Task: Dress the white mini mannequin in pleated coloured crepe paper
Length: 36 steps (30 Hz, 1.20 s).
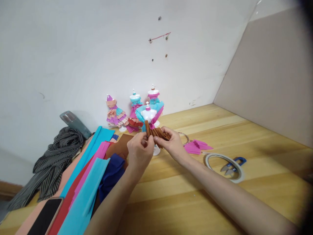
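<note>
A strip of pleated brown crepe paper (158, 133) is pinched between my two hands. My left hand (141, 147) closes on its left end, where one fold stands up. With thumb and fingers, my right hand (171, 140) grips the gathered pleats on the right. Just behind the paper stands a small white mannequin (148, 114) with a pink neck band and blue and pink crepe paper about its shoulders. Its lower body is hidden by the brown paper and my hands; part of its white base shows below.
Several dressed mini mannequins (116, 114) stand by the wall. Crepe paper sheets (83, 192), a phone (45, 217), a striped cloth (58, 156) and a grey bottle (75, 124) lie left. Pink paper pieces (197, 147), a tape roll (209, 168) and blue-handled snips (239, 161) lie right.
</note>
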Motion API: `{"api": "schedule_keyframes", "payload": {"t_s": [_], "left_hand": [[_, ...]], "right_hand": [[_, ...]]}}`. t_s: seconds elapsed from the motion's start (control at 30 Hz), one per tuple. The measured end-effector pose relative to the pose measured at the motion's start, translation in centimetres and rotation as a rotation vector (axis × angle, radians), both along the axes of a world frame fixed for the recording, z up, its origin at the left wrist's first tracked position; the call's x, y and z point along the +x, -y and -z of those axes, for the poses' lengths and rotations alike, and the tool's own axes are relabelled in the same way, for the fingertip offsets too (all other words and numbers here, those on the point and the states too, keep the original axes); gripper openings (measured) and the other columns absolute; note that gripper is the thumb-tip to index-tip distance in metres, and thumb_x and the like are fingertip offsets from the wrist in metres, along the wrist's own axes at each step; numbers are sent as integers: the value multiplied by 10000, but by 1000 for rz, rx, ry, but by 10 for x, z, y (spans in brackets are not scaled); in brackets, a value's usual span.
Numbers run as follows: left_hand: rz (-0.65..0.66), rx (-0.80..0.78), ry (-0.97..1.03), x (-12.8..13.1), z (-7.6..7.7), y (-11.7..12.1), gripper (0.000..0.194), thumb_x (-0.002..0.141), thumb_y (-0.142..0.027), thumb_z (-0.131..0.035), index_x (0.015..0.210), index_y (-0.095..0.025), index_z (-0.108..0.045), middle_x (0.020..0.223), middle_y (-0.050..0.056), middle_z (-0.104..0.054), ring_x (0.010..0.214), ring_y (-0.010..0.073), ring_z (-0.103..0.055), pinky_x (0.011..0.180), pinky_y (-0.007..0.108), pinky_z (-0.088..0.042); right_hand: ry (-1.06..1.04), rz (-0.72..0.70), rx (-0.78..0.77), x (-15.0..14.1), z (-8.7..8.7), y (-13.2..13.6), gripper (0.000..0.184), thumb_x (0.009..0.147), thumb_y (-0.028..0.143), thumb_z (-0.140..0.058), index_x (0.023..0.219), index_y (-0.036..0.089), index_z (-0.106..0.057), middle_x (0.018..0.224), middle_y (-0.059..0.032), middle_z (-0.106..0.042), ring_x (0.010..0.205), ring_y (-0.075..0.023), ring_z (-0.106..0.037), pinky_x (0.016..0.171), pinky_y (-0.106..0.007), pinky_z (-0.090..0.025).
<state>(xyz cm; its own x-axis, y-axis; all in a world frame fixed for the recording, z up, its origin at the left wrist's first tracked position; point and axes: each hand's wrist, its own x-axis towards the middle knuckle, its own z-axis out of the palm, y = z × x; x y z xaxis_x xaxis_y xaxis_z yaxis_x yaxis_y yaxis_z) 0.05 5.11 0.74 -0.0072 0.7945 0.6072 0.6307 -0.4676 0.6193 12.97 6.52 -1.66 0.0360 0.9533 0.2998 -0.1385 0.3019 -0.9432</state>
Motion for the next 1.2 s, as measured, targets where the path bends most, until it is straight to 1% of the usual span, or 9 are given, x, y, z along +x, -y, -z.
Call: {"api": "schedule_keyframes", "payload": {"t_s": [0.13,0.2,0.37,0.47,0.63,0.8,0.93,1.03,1.2], "left_hand": [[-28,72,-69,-2,1,-3,179,793,-262,-565,650,-175,-628,519,-11,-543,485,116,-486,515,243,-362],[-5,31,-19,-4,-1,-5,170,798,-265,-560,678,-176,-641,525,-8,-561,492,119,-514,517,240,-382],[126,-256,369,-6,-8,-12,166,737,-299,-614,827,-160,-633,534,-37,-573,386,102,-518,418,223,-430],[147,-287,516,-4,-9,-16,176,683,-273,-662,796,-171,-573,561,-53,-572,373,101,-538,377,213,-439],[126,-226,467,-5,-6,-17,179,709,-271,-664,693,-193,-504,478,-74,-536,386,103,-550,402,198,-440],[91,-218,395,-4,-5,-13,174,734,-315,-653,675,-192,-545,427,-65,-530,398,102,-520,440,204,-414],[67,-177,371,-4,-7,-14,184,732,-330,-647,650,-176,-587,441,-69,-485,403,72,-428,429,195,-332],[105,-231,431,-5,-7,-17,214,727,-357,-642,642,-165,-599,446,-70,-468,398,60,-381,413,194,-288],[160,-309,511,-6,-7,-20,222,693,-372,-638,640,-159,-601,428,-69,-471,382,60,-373,401,196,-274]], "right_hand": [[-8,-20,-5,0,1,-1,274,645,377,-700,657,196,-495,516,59,-476,451,-102,-437,448,-235,-346],[-4,-9,-1,1,2,-2,261,645,372,-695,661,194,-505,524,56,-474,457,-102,-432,456,-236,-344],[7,34,21,2,5,-5,244,642,364,-694,677,189,-527,559,51,-465,499,-103,-427,478,-236,-350],[11,30,14,2,6,-6,256,641,379,-696,692,186,-535,576,44,-482,517,-108,-436,494,-239,-363],[14,39,4,2,6,-5,266,634,384,-702,688,188,-530,590,39,-482,534,-110,-432,509,-240,-367],[14,38,18,2,3,-3,248,644,373,-698,696,187,-542,596,36,-477,544,-112,-427,510,-240,-362],[16,38,28,2,3,-3,248,652,374,-701,699,186,-546,600,31,-491,555,-115,-436,517,-242,-372],[9,24,14,2,4,-3,249,657,373,-700,709,186,-544,606,30,-499,552,-117,-446,523,-246,-375],[19,17,-3,1,3,-3,243,661,370,-689,701,184,-537,588,37,-483,528,-111,-434,514,-246,-355]]}}
